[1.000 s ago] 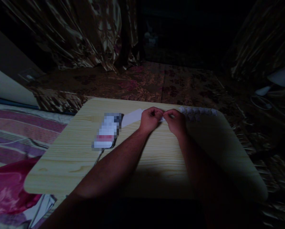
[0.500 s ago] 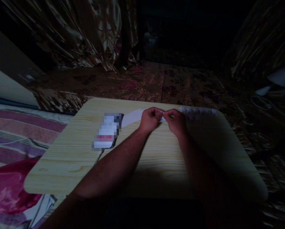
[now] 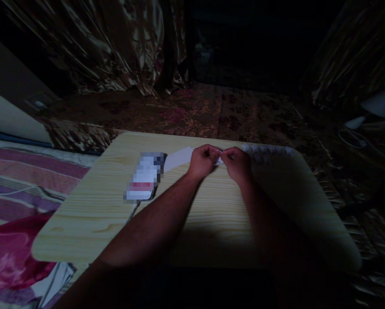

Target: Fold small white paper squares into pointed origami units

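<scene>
My left hand (image 3: 203,161) and my right hand (image 3: 237,163) meet near the far edge of the wooden table (image 3: 218,223). Both are closed in a pinch on a small white piece of paper (image 3: 219,151), mostly covered by the fingers. More white paper (image 3: 218,162) shows beneath them. Left of my left hand lies a flat white sheet of paper (image 3: 178,159). Just beyond my right hand, several small folded white paper pieces (image 3: 269,150) stand in rows, partly in shadow.
A phone (image 3: 143,176) with a blurred screen lies at the table's left, its cable (image 3: 132,212) running toward my left forearm. Left of the table is a striped bed cover (image 3: 28,171) with a pink cloth (image 3: 18,249). Dark curtains (image 3: 131,43) hang behind.
My right fingers have shifted very slightly around the small paper. Otherwise the hands, phone and paper pieces stay where they were.
</scene>
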A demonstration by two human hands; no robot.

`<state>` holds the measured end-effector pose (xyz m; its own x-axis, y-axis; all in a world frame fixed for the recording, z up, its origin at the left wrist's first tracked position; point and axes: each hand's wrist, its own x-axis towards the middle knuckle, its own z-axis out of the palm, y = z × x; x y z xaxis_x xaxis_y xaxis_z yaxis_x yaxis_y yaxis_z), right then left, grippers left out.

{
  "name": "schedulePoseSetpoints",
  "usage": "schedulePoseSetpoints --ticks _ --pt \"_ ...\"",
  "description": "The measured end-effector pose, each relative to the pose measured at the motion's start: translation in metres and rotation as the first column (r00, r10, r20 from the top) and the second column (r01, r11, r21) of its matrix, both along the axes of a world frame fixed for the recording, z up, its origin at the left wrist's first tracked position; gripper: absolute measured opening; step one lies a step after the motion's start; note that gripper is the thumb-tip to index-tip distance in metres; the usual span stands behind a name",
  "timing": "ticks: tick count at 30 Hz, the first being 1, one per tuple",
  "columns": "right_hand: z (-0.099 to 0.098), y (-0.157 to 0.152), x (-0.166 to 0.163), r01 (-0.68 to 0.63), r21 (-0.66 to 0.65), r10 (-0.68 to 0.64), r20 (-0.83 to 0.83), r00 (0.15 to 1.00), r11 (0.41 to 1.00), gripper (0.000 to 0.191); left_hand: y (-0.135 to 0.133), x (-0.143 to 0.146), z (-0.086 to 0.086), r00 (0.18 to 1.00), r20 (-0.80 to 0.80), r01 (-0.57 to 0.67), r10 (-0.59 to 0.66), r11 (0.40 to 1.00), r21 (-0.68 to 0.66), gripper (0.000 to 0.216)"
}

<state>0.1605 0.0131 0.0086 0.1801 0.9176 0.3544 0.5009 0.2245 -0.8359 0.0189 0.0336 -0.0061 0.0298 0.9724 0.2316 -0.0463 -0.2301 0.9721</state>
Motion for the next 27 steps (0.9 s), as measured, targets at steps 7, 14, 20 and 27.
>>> schedulePoseSetpoints --ticks 7,14,20,27 --pt "-0.0028 0.0017 0.0018 -0.003 0.009 0.003 0.002 1.000 1.000 0.017 0.0000 0.0005 -0.0013 1.000 -0.005 0.003 -0.003 1.000 0.008 0.021" --pt "-0.0014 0.0012 0.0015 -0.009 -0.010 0.009 -0.012 1.000 1.000 0.014 0.0002 0.0003 -0.0020 1.000 -0.021 -0.009 0.009 1.000 0.010 0.022" --pt "-0.0031 0.0023 0.0005 -0.011 -0.028 0.010 -0.045 0.999 1.000 0.017 0.0009 0.0000 -0.0028 1.000 -0.023 -0.018 0.018 1.000 0.005 0.020" --pt "-0.0059 0.0041 0.0001 -0.002 -0.045 -0.001 -0.072 0.997 0.999 0.018 0.0025 -0.0008 -0.0004 0.995 0.020 -0.095 0.095 0.995 -0.032 0.024"
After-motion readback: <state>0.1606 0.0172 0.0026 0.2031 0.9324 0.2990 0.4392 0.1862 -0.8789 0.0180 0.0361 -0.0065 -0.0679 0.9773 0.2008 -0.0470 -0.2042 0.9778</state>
